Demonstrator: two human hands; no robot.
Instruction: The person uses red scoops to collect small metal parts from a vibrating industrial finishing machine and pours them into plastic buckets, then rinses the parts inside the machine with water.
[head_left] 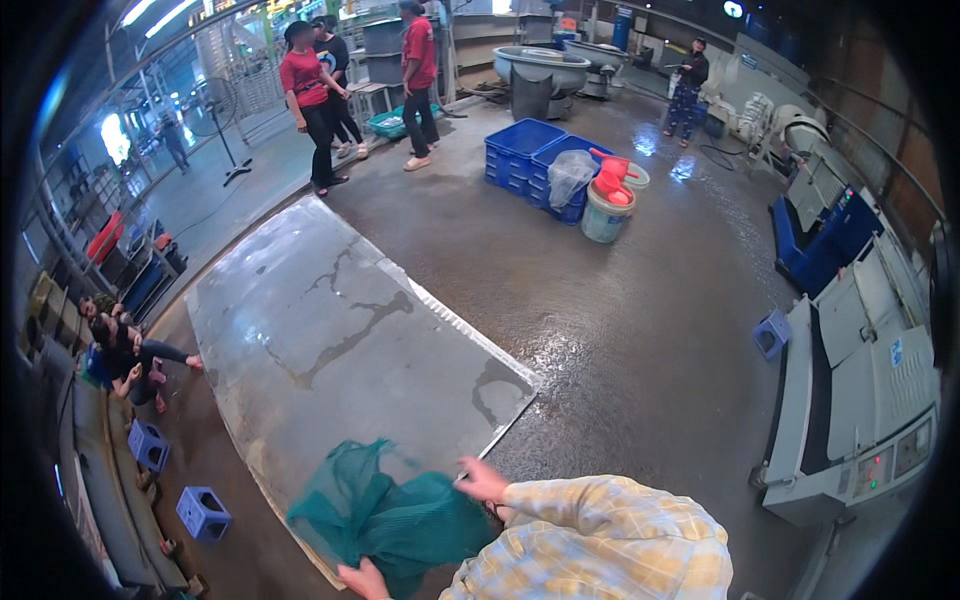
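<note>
A dark green mesh net (395, 515) lies bunched over the near end of a wide, flat grey sheet (300, 330) on the floor. At the net's near edge, my left hand (366, 580) is closed on a fold of it. My right hand (484, 482), at the end of a plaid yellow and grey sleeve, pinches the net's right edge with bent fingers. Part of the net is hidden behind my right arm. Dark wet streaks mark the sheet.
Blue crates (525, 150) stand ahead, beside a bucket (607, 215) with a red scoop (612, 175). Small purple stools (203, 514) sit at left. Grey machines (860, 380) line the right. Several people stand at the back; others sit at left. The floor is wet.
</note>
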